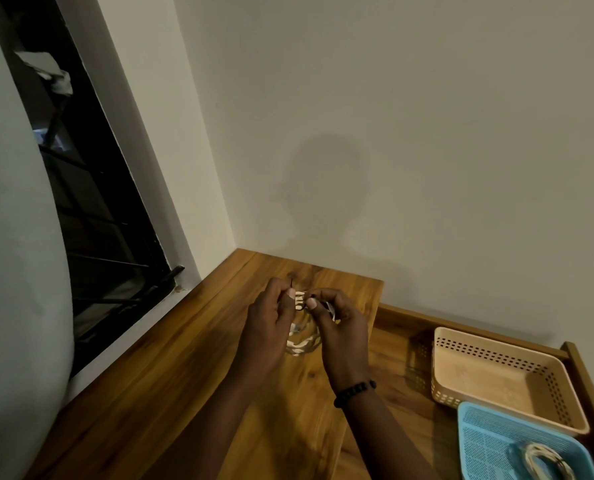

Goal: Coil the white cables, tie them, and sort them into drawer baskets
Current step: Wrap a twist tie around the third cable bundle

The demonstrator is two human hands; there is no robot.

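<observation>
Your left hand [268,327] and right hand [340,327] both pinch a thin black tie [300,304] round the white cable loops [300,344] — smooth, round, half hidden behind your fingers.

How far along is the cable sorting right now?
Done: one coiled cable lies in the blue basket. In hand: the left hand and right hand hold a white coil over the wooden top, working a dark tie around it. Left: finishing the tie and placing it; the beige basket looks empty.
</observation>
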